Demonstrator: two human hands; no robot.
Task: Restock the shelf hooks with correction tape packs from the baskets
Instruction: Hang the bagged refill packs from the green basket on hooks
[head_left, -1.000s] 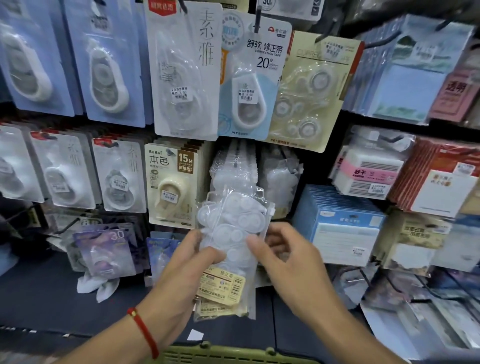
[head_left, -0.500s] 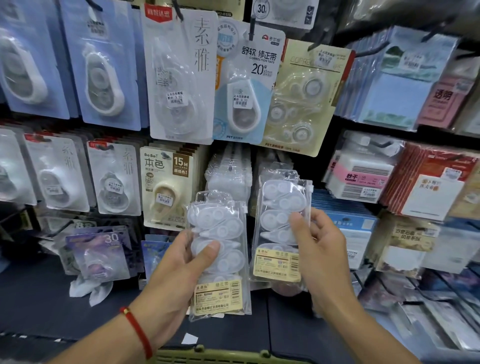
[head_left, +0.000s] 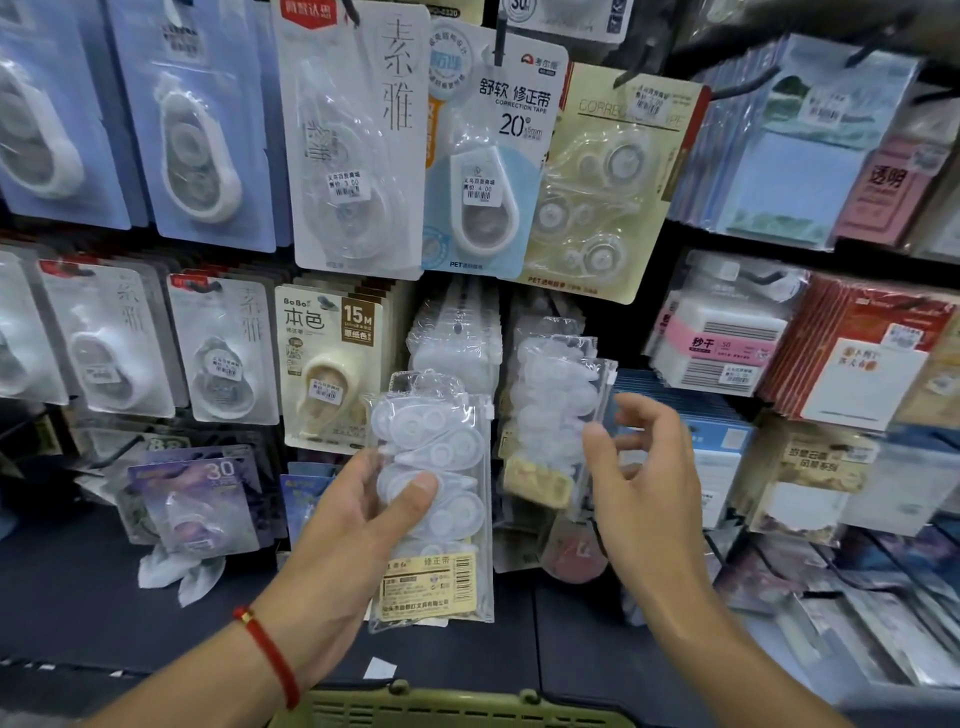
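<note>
Packs of correction tape fill the hooks across the display. Left hand (head_left: 363, 514), a red cord (head_left: 267, 654) at its wrist, grips a clear multi-pack (head_left: 436, 493) upright in front of the shelf, thumb pressed on its face. Just right, a second clear pack (head_left: 558, 415) hangs blurred at the rack; right hand (head_left: 639, 478) sits beside it, fingers spread loose, thumb near its edge, contact unclear. Below, a green basket rim (head_left: 447, 709) shows.
</note>
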